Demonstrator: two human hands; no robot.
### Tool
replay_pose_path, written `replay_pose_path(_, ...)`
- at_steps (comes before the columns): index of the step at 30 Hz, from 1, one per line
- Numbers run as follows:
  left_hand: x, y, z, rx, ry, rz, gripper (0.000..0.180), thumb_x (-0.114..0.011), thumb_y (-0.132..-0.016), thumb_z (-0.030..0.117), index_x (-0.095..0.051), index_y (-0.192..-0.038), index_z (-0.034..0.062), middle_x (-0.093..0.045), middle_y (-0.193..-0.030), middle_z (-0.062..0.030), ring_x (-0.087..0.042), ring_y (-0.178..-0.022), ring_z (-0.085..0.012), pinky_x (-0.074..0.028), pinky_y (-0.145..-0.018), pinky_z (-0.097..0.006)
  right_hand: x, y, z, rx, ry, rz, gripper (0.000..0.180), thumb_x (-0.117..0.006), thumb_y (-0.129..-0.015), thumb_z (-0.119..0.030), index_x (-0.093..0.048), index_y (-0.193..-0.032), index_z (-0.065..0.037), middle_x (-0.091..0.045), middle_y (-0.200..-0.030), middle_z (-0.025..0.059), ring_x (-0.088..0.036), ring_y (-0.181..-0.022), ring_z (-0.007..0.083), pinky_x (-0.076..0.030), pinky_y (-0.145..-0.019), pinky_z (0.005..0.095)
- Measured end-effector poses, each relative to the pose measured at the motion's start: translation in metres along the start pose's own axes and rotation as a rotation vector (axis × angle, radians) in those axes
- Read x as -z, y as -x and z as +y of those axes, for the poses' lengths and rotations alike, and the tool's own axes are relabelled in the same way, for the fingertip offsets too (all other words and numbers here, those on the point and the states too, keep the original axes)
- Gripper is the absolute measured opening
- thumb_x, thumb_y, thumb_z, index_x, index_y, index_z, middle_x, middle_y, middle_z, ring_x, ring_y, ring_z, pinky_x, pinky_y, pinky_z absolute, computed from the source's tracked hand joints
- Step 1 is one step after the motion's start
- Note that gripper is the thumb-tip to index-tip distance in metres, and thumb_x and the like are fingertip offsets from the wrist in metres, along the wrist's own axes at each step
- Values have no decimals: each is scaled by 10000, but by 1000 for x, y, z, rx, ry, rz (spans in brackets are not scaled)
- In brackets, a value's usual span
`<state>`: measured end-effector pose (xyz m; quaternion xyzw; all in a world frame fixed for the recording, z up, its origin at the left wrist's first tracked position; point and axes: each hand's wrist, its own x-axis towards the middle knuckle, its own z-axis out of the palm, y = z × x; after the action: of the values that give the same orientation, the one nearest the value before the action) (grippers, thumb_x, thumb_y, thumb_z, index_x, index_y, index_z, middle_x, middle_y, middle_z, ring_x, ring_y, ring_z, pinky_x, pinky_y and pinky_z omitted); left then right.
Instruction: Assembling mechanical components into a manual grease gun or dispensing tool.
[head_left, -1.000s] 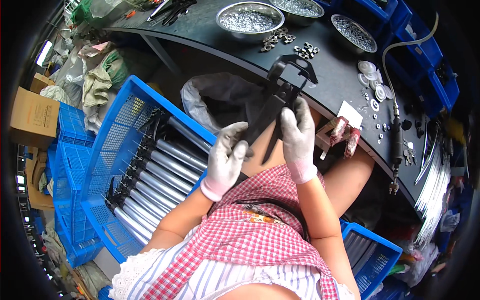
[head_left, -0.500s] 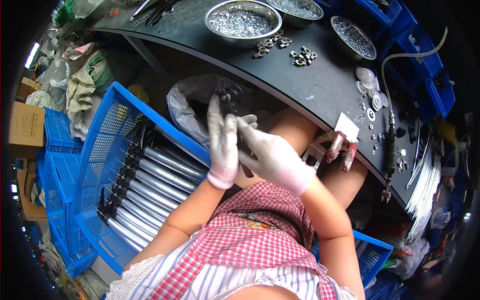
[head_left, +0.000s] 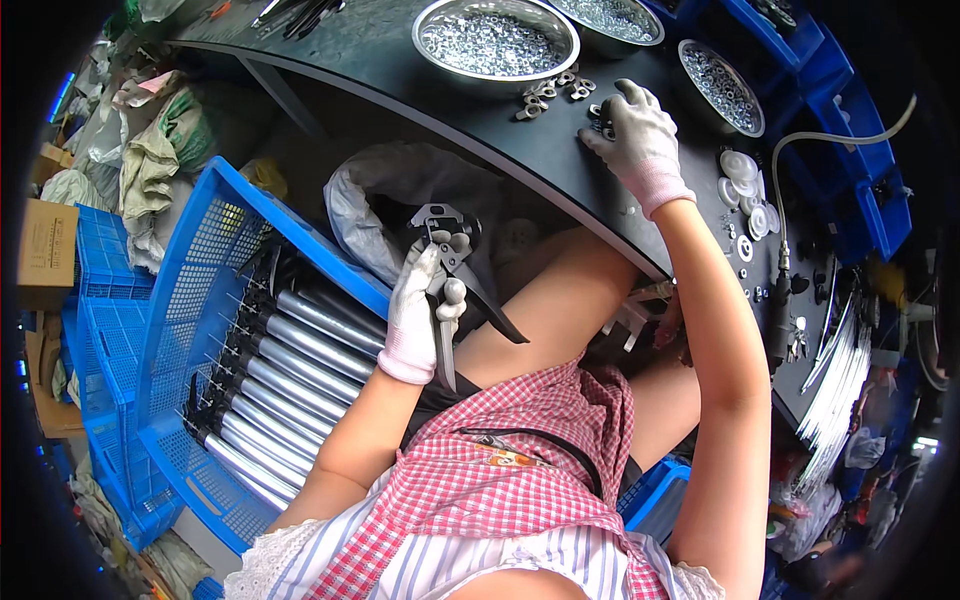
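My left hand (head_left: 412,320), in a white glove, is closed around a jointed black-and-silver bracket (head_left: 455,262) with two long prongs, above the lap. My right hand (head_left: 637,135), also gloved, reaches over the dark table (head_left: 560,165). Its thumb and fingers are apart around a small heap of metal pieces (head_left: 598,122), which it mostly covers. Beside that heap are more small silver lugs (head_left: 540,97), in front of a steel bowl (head_left: 497,75) full of small metal parts.
A blue crate (head_left: 255,205) of silver tubes (head_left: 310,345) stands at the left, near a white sack (head_left: 350,200). Another parts bowl (head_left: 720,90), white plastic discs (head_left: 740,167) and a hanging air tool (head_left: 780,320) are at the right. Metal rods (head_left: 840,400) lie farther right.
My right hand has left the bracket and moved up and right to the small metal pieces on the table. The left hand keeps the bracket, lower, with its prongs now showing.
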<state>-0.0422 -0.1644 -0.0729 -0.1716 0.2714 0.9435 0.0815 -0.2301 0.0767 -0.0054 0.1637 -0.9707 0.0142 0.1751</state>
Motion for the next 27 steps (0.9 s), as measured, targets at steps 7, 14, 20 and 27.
replay_pose_path(7, -25, -2, 2, -105, -211, -73, 226, -531, -997, 208, -511, -1212, 141, -589, -1237, -47, -601, -629, -65, -390, -449, -150, 2, 9, 5, 29, -115, 5, 312, -722, -799, -248, -662, -1017, -33, -554, -1301, 141, -503, -1208, 318, -431, -985, 419)
replay_pose_path(14, -93, 9, -5, -78, -555, -356, 307, -630, -924, 126, -520, -1193, 29, -586, -988, -13, -526, -634, -55, -429, -547, -194, 102, 118, -70, -344, -1515, -261, 222, -634, -904, -70, -587, -1098, 25, -622, -1026, 40, -566, -958, 84, -459, -884, 246)
replay_pose_path(20, -131, 27, -32, -418, -1023, -525, 255, -572, -928, 84, -557, -1165, -9, -601, -977, -81, -561, -762, -126, -449, -680, -234, 121, 177, -74, -654, -1484, 161, 212, -651, -878, 2, -621, -1086, 31, -662, -1017, 64, -606, -939, 103, -468, -867, 238)
replay_pose_path(27, -149, 46, -59, -715, -1166, -688, 298, -591, -933, 116, -566, -1191, -31, -629, -1047, -126, -640, -900, -164, -512, -788, -273, 125, 211, -72, -681, -1543, 548, 219, -743, -858, -113, -621, -997, 6, -654, -896, 23, -588, -798, 66, -472, -739, 202)
